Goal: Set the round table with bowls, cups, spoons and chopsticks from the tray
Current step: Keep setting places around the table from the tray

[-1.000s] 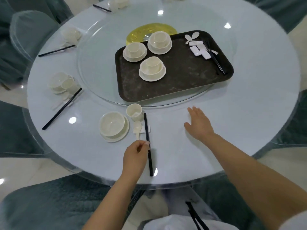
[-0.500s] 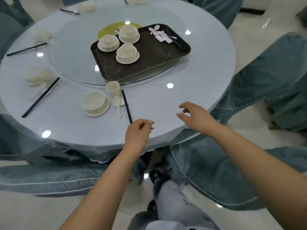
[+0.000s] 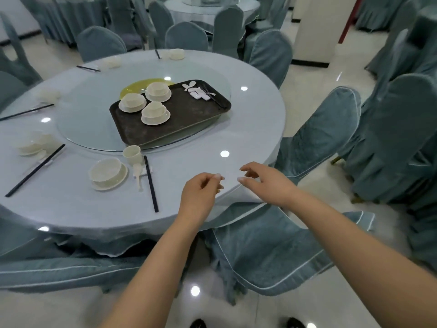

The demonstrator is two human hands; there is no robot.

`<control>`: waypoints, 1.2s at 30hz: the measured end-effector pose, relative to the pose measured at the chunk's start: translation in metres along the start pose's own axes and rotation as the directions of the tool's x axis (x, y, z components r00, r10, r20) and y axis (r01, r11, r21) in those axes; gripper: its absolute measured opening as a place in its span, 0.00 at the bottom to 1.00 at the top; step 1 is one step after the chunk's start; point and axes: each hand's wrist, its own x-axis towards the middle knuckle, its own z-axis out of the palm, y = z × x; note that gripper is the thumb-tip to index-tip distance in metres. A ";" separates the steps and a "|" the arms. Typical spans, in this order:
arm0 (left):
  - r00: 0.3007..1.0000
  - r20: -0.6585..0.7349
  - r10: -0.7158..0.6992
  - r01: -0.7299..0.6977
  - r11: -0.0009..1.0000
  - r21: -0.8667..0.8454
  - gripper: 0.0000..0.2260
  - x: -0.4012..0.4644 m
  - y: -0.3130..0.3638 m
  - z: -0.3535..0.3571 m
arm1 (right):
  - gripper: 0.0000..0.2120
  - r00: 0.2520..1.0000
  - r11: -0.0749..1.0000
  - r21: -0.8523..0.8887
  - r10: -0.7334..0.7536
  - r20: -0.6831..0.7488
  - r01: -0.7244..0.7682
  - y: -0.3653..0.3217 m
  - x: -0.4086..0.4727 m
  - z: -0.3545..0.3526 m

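On the brown tray (image 3: pixel 179 129) three light, breakable, slippery bowl sets (image 3: pixel 155 113) are waiting, so we are judging the saucer rims the safest hold, while our left hand (image 3: pixel 201 192) and right hand (image 3: pixel 267 183) are hovering loosely curled, holding nothing.

Banquet hall: covered chairs (image 3: pixel 316 138), round tables (image 3: pixel 248 129).

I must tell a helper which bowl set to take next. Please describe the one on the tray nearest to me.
On the round table lies a dark tray holding three white bowl sets. Yours is the nearest bowl set, alone at the front edge; the other two sit behind it.
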 end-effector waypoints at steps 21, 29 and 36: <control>0.970 -0.212 -0.118 0.089 0.986 -0.141 0.09 -0.049 0.032 0.236 | 0.17 0.990 0.991 0.076 -0.115 0.084 0.109 0.194 -0.058 -0.135; 0.963 -0.224 -0.149 0.109 0.978 -0.180 0.09 -0.013 0.031 0.243 | 0.17 0.989 0.992 0.088 -0.096 0.110 0.087 0.195 -0.031 -0.136; 0.947 -0.279 -0.158 0.119 0.981 -0.152 0.08 0.022 0.036 0.264 | 0.16 0.994 0.988 0.130 -0.094 0.062 0.086 0.223 0.007 -0.146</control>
